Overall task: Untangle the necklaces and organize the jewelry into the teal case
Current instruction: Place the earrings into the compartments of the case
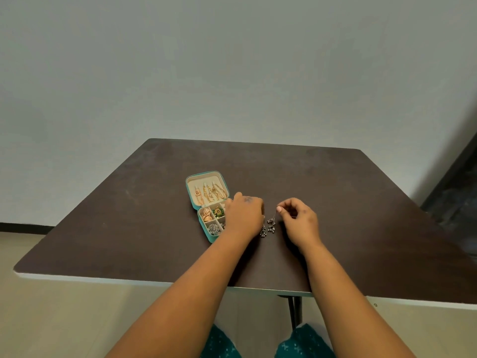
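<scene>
Two bare hands are over the dark brown table [335, 192], working just to the right of the open teal case [193, 195]. The case lies flat with its long axis running away from the person and leaning slightly left: the lid half is at the far end, the compartment half at the near end. In the cream-lined lid, several gold chains [210, 193] are laid out side by side, each running roughly front to back along the case's length. The near half is split into small compartments; gold earrings [206, 214] sit in the far-left one, a green and gold piece [218, 211] in the one beside it, and a round silver piece [213, 228] in the near-left one.

The left hand [244, 218] is palm down over the right side of the compartment half, covering it; fingers are curled downward, and I can't tell whether they're closed on anything. The right hand [299, 219] is a little apart to the right, thumb and forefinger pinched together on the top end of a thin dark silver necklace [272, 223]. That strand hangs nearly straight down from the pinch, and its beaded cluster rests on the tabletop between the two hands. A second small cluster of dark beads [263, 232] lies just beside it, close under the left wrist. Whether the two clusters are joined is too small to make out.
</scene>
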